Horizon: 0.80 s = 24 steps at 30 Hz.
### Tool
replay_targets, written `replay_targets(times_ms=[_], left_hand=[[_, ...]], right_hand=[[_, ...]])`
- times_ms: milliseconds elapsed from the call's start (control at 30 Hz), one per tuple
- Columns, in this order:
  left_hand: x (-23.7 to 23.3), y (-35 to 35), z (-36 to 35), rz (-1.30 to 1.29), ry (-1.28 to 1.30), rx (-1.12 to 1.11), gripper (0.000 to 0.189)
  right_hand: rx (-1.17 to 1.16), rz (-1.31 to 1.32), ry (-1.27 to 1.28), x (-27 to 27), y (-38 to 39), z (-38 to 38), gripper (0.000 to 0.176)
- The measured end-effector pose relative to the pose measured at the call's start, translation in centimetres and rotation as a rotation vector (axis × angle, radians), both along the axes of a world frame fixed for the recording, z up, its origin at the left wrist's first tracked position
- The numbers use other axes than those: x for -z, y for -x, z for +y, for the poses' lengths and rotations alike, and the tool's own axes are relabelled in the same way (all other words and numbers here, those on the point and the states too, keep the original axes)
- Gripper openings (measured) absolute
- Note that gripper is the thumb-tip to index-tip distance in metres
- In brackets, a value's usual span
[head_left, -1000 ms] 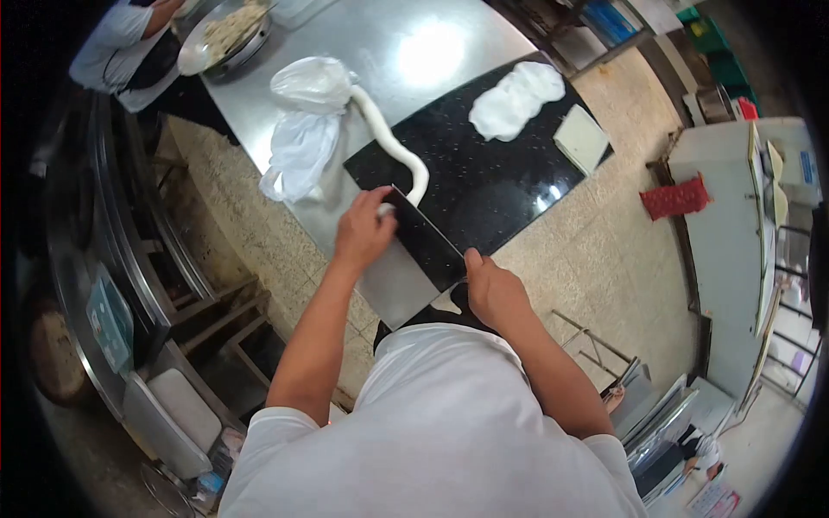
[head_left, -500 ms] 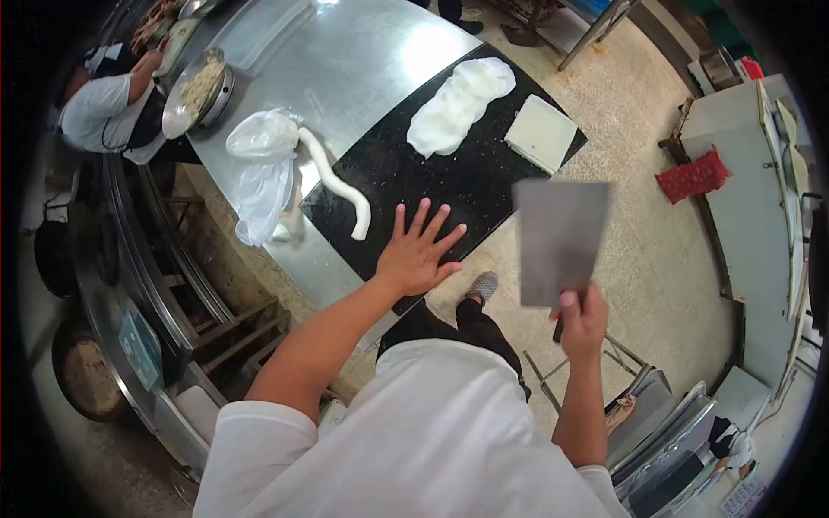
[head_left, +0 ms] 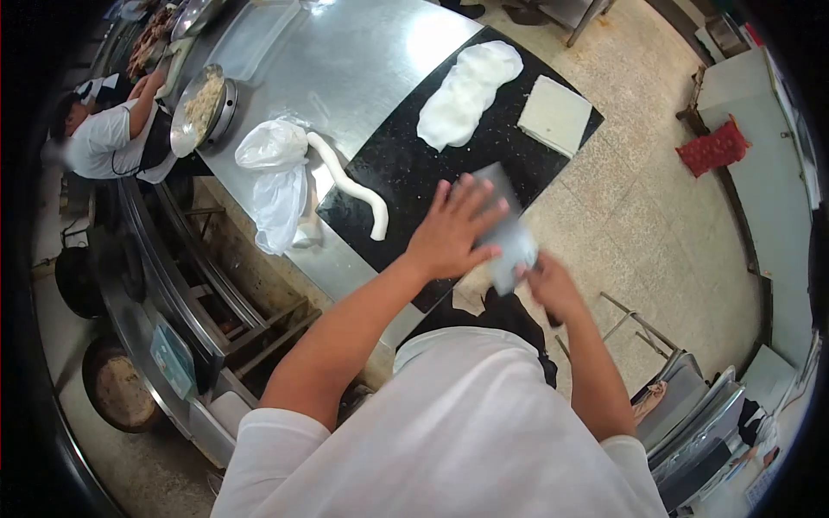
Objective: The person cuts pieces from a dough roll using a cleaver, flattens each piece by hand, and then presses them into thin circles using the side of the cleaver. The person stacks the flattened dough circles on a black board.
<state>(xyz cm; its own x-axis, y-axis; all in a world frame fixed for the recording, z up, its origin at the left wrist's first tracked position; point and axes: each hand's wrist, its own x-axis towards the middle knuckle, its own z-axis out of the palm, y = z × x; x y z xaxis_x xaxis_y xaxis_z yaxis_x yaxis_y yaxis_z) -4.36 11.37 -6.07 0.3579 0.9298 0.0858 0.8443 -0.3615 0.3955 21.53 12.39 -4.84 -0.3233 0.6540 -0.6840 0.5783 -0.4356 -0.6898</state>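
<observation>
A cleaver, its broad blade blurred by motion, is gripped by the handle in my right hand near the front edge of the black board. My left hand is open with fingers spread, overlapping the blade in this view. To its left a rope of white dough curves over the board's edge, one end at a white plastic bag. Farther back on the board lies a lumpy white sheet. Beside it sits a stack of square white sheets.
The board rests on a steel table. A metal bowl of crumbly filling stands at the left, where another person works. A clear plastic tray lies behind it. On the right is a red mesh sack.
My right hand has brought the cleaver leftward, its blade now tilted and close to my left hand. My left hand has shifted a little to the right. The whole view has shifted slightly.
</observation>
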Motion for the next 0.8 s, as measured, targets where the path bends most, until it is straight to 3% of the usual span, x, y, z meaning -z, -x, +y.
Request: replay_targets(times_ms=[67,100,200,333,400,467,500,533,567,600,667,800], left_hand=[[1.4,0.6,-2.0,-0.001,-0.02,0.148,0.072],[2.0,0.8,-2.9,0.017,0.023,0.215,0.071],[2.3,0.9,-0.9,0.043,0.064,0.308,0.069],[2.3,1.4,4.9,0.118,-0.018,0.294,0.069],[2.6,1.5,6.9,0.166,-0.081,0.239,0.07],[2.9,1.0,5.5,0.159,-0.092,0.219,0.071],[3.4,0.7,3.3,0.177,-0.072,0.319,0.071],[3.5,0.7,1.5,0.199,-0.052,0.418,0.072],[2.9,0.4,-0.1,0.178,0.056,0.491,0.073],[2.5,-0.1,-1.2,0.147,0.165,0.573,0.074],[3.9,-0.5,-0.6,0.038,0.092,0.583,0.075],[2.6,0.8,5.8,0.181,-0.026,0.544,0.067]], right_hand=[[-0.389,0.096,-0.293,3.6,0.1,-4.7,0.037],[-0.337,0.034,-0.063,1.8,2.0,-5.0,0.038],[-0.376,-0.013,-0.265,4.5,2.6,-3.7,0.044],[-0.361,0.107,-0.106,2.9,3.8,4.2,0.047],[-0.364,-0.183,0.062,0.1,5.1,6.4,0.047],[-0.4,-0.117,-0.111,2.9,3.7,3.3,0.049],[-0.431,-0.063,-0.225,4.4,2.6,0.5,0.051],[-0.466,-0.1,-0.101,1.2,2.5,-1.1,0.061],[-0.37,0.095,0.022,1.6,2.0,-3.4,0.072],[-0.406,-0.079,-0.331,4.4,1.3,-7.4,0.083],[-0.262,-0.203,-0.033,0.9,3.3,-6.0,0.084],[-0.324,-0.322,-0.192,0.4,4.5,0.5,0.081]])
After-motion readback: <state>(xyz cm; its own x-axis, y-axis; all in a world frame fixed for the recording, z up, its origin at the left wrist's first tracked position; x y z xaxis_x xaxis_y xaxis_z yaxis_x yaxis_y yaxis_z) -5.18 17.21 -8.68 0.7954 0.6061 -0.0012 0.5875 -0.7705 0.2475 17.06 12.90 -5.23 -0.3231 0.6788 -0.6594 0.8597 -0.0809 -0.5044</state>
